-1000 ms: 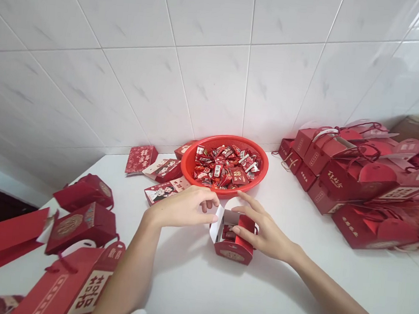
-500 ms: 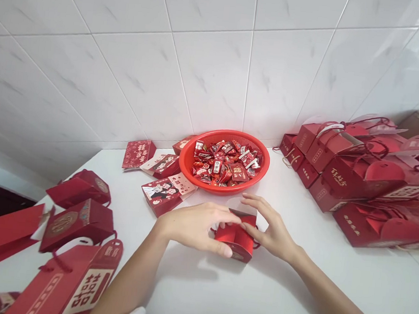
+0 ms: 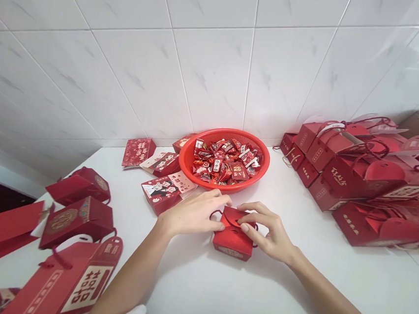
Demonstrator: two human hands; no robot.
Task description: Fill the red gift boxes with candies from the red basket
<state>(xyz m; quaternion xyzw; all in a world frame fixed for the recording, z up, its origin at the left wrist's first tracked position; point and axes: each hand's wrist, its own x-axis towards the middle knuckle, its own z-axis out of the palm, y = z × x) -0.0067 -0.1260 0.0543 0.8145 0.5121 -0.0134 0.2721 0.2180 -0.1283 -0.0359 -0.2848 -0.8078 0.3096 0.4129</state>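
A small red paper gift box (image 3: 233,243) stands on the white table, its top flaps folded inward and lapping over each other. My left hand (image 3: 198,213) holds the box at its left side, thumb on the near flap and fingers curved behind the far edge. From the right, my right hand (image 3: 270,234) grips the box, with thumb and fingertips pressing on the top flaps. Dark red cord loops stick out at both sides of the box, partly covered by my fingers. Whatever is inside the box is hidden.
Behind the box sits a red plastic basket (image 3: 185,167) of wrapped sweets. Printed red boxes (image 3: 164,189) lie to its left. More boxes (image 3: 77,223) and a handled bag-box (image 3: 68,272) stand at far left. Handled red boxes (image 3: 351,185) are stacked at right, along the tiled wall (image 3: 209,78).
The box's top flaps, upright and open before, are now folded down over the top. My left hand has drawn back to the left side; my right fingers rest on the flaps.
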